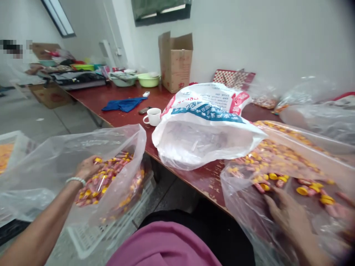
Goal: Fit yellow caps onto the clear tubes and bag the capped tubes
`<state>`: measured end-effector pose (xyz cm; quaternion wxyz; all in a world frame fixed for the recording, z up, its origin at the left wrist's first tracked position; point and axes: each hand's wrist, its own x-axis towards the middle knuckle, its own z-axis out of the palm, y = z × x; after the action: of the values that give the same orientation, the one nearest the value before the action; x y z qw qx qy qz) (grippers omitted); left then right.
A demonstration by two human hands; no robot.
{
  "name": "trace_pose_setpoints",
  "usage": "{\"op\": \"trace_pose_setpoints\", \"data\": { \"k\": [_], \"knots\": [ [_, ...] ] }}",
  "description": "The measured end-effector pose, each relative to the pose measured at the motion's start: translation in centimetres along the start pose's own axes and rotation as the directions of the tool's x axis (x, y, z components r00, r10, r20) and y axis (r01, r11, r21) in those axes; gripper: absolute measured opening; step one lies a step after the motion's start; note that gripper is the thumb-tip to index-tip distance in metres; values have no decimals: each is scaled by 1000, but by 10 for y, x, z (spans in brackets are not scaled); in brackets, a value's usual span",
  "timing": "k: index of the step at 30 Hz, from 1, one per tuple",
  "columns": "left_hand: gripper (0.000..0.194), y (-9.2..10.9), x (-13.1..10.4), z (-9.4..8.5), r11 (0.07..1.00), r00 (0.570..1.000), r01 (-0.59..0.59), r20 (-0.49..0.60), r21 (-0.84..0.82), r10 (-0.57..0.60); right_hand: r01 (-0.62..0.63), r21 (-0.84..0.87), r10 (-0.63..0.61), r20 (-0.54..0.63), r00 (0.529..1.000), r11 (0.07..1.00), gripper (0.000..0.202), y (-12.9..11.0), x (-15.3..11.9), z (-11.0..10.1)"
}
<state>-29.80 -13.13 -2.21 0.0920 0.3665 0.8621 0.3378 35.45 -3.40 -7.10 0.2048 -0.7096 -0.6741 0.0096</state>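
My left hand (90, 168), with a pale bracelet at the wrist, reaches into a clear plastic bag (55, 155) on the left. Its fingers close at the tips on a small pink tube with a yellow cap (97, 160). Under it lies a heap of similar yellow-capped pink tubes (102, 181). Within another clear bag (235, 184) on the right, my right hand (290, 210) is slightly blurred, its thumb and fingers apart. Close to those fingers are more yellow-capped tubes (302, 190); part of the hand's far side is hard to make out.
A white printed sack (205, 111) lies gaping on the red table (205, 184), holding clear pieces. Behind it stand a white cup (154, 116), a blue cloth (123, 104), basins (149, 80) and a cardboard box (180, 66). A white crate (85, 240) sits under the left bag.
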Motion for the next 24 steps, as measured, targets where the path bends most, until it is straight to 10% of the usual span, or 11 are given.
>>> {"op": "trace_pose_setpoints", "data": {
  "k": [6, 10, 15, 19, 24],
  "knots": [
    [20, 33, -1, -9, 969, 992, -78, -75, 236, 98, 40, -140, -23, 120, 993, 989, 48, -11, 8, -1],
    [23, 117, -39, 10, 835, 761, -516, -344, 191, 549, 38, -157, -6, 197, 980, 987, 34, -19, 14, -4],
    [30, 221, -72, 111, 605, 593, -795, 158, -44, 790, 37, -158, -7, 186, 983, 987, 37, -36, 13, -5],
    [40, 265, -64, 192, 469, 427, -881, 322, -60, 845, 12, 35, -14, 72, 997, 999, 46, -35, -1, -13],
    [22, 274, -50, 221, 414, 356, -908, 406, -64, 842, -220, 428, 249, -12, 969, 877, 43, -31, -23, -33]
  ]
}}
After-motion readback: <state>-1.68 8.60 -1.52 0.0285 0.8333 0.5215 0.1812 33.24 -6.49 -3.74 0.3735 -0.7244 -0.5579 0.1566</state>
